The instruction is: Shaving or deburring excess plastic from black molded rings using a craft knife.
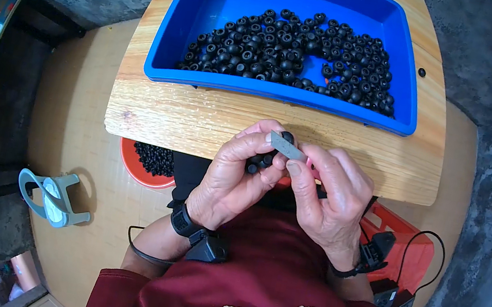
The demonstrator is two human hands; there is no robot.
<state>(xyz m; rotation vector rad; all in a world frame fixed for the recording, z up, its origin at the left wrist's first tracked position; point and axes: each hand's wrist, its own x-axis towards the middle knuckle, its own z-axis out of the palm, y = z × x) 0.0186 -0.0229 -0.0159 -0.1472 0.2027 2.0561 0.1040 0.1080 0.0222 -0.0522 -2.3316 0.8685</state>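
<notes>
My left hand (233, 171) is closed around several small round black rubber-like parts (252, 168). One of these black parts (288, 137) sticks up at its fingertips. Pinched in my right hand (335, 201) is a flat grey blade (288, 147) with a slanted end. A bit of pink shows beside its fingers, possibly a handle. The blade lies across the raised black part, close to my left thumb; whether its edge touches the part cannot be made out. Both hands are above the table's near edge, in front of a blue tray (281, 96) holding a heap of similar black parts (257, 48).
The tray stands on a wooden table (168, 111); one loose black part (421, 72) lies right of it. Below the table's left side is an orange-red basin (153, 183) of small black pieces. A red crate (416, 247) stands at lower right, a grey-green stool (55, 203) at left.
</notes>
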